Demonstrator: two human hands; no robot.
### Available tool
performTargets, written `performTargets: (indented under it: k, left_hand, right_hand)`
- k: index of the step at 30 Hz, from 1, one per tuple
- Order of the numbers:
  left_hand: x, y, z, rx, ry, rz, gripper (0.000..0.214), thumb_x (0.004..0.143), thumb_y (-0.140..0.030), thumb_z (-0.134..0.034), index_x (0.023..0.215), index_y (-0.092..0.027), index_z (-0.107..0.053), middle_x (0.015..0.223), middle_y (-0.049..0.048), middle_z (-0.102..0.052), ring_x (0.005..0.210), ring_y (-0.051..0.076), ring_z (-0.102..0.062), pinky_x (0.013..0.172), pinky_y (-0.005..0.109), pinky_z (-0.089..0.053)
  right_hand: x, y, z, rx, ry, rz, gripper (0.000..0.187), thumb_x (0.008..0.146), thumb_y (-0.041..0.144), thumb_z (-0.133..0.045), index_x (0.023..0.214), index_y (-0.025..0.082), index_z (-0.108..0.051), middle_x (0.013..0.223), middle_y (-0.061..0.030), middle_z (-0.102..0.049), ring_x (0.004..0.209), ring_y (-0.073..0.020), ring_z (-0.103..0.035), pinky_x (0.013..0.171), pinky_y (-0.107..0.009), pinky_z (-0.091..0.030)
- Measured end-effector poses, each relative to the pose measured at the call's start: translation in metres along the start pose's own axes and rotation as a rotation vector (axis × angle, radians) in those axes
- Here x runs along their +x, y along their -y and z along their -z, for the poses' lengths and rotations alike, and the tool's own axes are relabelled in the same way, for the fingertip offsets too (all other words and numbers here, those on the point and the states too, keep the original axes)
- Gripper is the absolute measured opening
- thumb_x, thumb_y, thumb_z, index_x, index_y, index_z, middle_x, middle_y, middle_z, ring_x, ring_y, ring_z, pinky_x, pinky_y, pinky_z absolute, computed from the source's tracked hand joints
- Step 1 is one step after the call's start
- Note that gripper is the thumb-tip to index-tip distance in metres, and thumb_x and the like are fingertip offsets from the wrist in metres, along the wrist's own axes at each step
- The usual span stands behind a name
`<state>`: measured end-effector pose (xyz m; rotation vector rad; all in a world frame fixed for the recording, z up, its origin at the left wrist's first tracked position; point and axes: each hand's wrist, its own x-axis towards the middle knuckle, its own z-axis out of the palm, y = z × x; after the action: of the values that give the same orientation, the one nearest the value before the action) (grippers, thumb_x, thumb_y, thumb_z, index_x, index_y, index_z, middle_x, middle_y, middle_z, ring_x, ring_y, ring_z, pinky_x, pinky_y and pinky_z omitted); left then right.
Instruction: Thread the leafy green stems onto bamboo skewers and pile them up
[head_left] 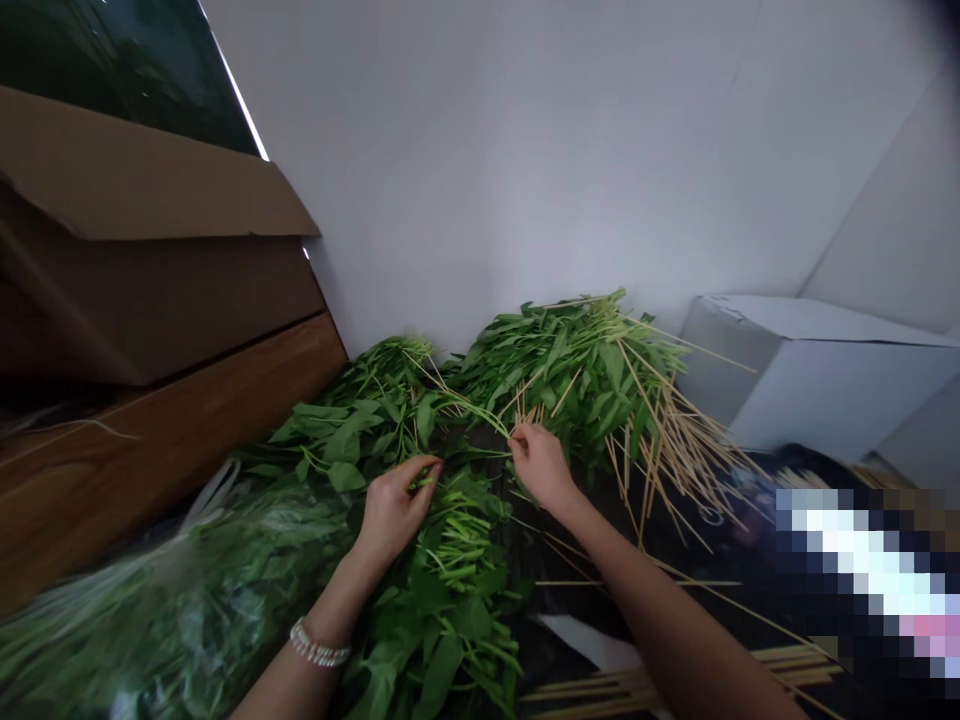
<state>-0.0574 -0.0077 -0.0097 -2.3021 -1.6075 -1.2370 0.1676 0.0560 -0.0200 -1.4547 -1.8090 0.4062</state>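
My right hand (541, 465) is closed in a pinch on the end of a thin leafy green stem (480, 408), which runs up and left over the greens. My left hand (397, 508), with a beaded bracelet (321, 645) on the wrist, has thumb and forefinger together; a bit of green shows by its fingers, but what they grip is unclear. Below and between the hands lies a bunch of cut leafy greens (461, 545), stem ends upward. Loose leafy greens (341, 435) spread beyond my left hand. A larger pile of greens (555, 350) with wooden skewers (664, 430) lies beyond my right.
At the left, a clear plastic bag of greens (202, 590) lies below an open cardboard box (172, 290) on a wooden surface (292, 365). A white box (832, 370) stands at right against the wall (517, 160). More skewers (592, 690) lie at the lower right.
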Motion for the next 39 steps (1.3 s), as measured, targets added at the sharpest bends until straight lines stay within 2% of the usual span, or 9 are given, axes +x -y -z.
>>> performTargets:
  k: [2, 7, 14, 21, 24, 28, 31, 35, 39]
  left_hand:
    - [0.000, 0.000, 0.000, -0.002, 0.001, 0.006, 0.023, 0.089, -0.034, -0.051, 0.094, -0.021, -0.069, 0.089, 0.0043, -0.075, 0.080, 0.019, -0.071, 0.074, 0.028, -0.054]
    - [0.001, 0.002, -0.001, 0.000, -0.008, 0.023, 0.025, 0.089, -0.036, -0.051, 0.094, -0.020, -0.069, 0.090, 0.0051, -0.076, 0.081, 0.019, -0.071, 0.074, 0.028, -0.054]
    - [0.004, 0.003, 0.006, 0.010, -0.092, 0.102, 0.027, 0.089, -0.037, -0.050, 0.094, -0.019, -0.070, 0.090, 0.0056, -0.075, 0.081, 0.019, -0.070, 0.076, 0.029, -0.053]
    - [0.007, 0.004, 0.015, 0.041, -0.249, 0.209, 0.024, 0.089, -0.037, -0.052, 0.096, -0.021, -0.069, 0.087, 0.0029, -0.074, 0.077, 0.018, -0.069, 0.074, 0.026, -0.051]
    - [0.007, 0.004, 0.016, 0.003, -0.304, 0.250, 0.027, 0.088, -0.036, -0.053, 0.106, -0.020, -0.066, 0.088, 0.0030, -0.073, 0.080, 0.019, -0.069, 0.075, 0.027, -0.051]
    - [0.008, 0.004, 0.016, -0.033, -0.320, 0.269, 0.032, 0.091, -0.034, -0.051, 0.119, -0.020, -0.060, 0.089, 0.0030, -0.074, 0.087, 0.019, -0.069, 0.081, 0.030, -0.051]
    - [0.008, 0.004, 0.017, -0.021, -0.325, 0.216, 0.028, 0.092, -0.033, -0.050, 0.112, -0.021, -0.065, 0.094, 0.0038, -0.073, 0.091, 0.019, -0.068, 0.084, 0.031, -0.050]
    - [0.008, 0.007, 0.017, 0.022, -0.313, 0.090, 0.022, 0.091, -0.029, -0.053, 0.100, -0.020, -0.070, 0.093, 0.0046, -0.069, 0.085, 0.017, -0.065, 0.081, 0.029, -0.049]
    - [0.008, 0.008, 0.017, 0.052, -0.312, 0.077, 0.022, 0.090, -0.029, -0.054, 0.101, -0.021, -0.072, 0.087, 0.0032, -0.065, 0.079, 0.016, -0.063, 0.075, 0.027, -0.048]
  right_hand:
    - [0.003, -0.002, -0.004, 0.138, -0.014, 0.001, 0.009, 0.083, 0.018, -0.054, 0.080, 0.018, -0.063, 0.084, -0.0043, -0.065, 0.079, -0.0168, -0.061, 0.076, -0.028, -0.046]
    - [0.005, 0.000, -0.010, 0.276, 0.047, -0.045, 0.012, 0.082, 0.027, -0.055, 0.079, 0.019, -0.063, 0.068, 0.0011, -0.063, 0.060, -0.0142, -0.060, 0.060, -0.025, -0.048]
    - [0.002, 0.011, -0.008, 0.419, 0.170, -0.091, 0.011, 0.081, 0.025, -0.055, 0.078, 0.017, -0.062, 0.060, 0.0039, -0.059, 0.045, -0.0099, -0.056, 0.047, -0.020, -0.044]
    - [-0.002, 0.022, -0.002, 0.410, 0.180, -0.057, 0.004, 0.076, 0.022, -0.061, 0.074, 0.018, -0.063, 0.063, 0.0036, -0.061, 0.052, -0.0107, -0.057, 0.053, -0.022, -0.047]
    - [-0.002, 0.022, -0.004, 0.421, 0.175, -0.055, 0.003, 0.074, 0.020, -0.063, 0.074, 0.019, -0.062, 0.063, 0.0038, -0.060, 0.055, -0.0112, -0.057, 0.055, -0.022, -0.048]
    - [-0.001, 0.021, -0.005, 0.452, 0.178, -0.060, 0.006, 0.071, 0.018, -0.065, 0.072, 0.019, -0.059, 0.062, 0.0048, -0.058, 0.055, -0.0112, -0.056, 0.056, -0.023, -0.048]
    - [-0.002, 0.024, -0.001, 0.441, 0.170, -0.035, 0.007, 0.071, 0.016, -0.065, 0.071, 0.019, -0.058, 0.062, 0.0051, -0.057, 0.055, -0.0106, -0.054, 0.056, -0.022, -0.046]
    - [-0.004, 0.028, 0.004, 0.385, 0.147, 0.043, 0.009, 0.070, 0.013, -0.066, 0.071, 0.018, -0.059, 0.065, 0.0044, -0.058, 0.056, -0.0102, -0.052, 0.058, -0.022, -0.044]
    - [-0.006, 0.029, 0.005, 0.322, 0.137, 0.145, 0.013, 0.069, 0.008, -0.068, 0.069, 0.018, -0.059, 0.067, 0.0043, -0.057, 0.059, -0.0100, -0.051, 0.060, -0.021, -0.043]
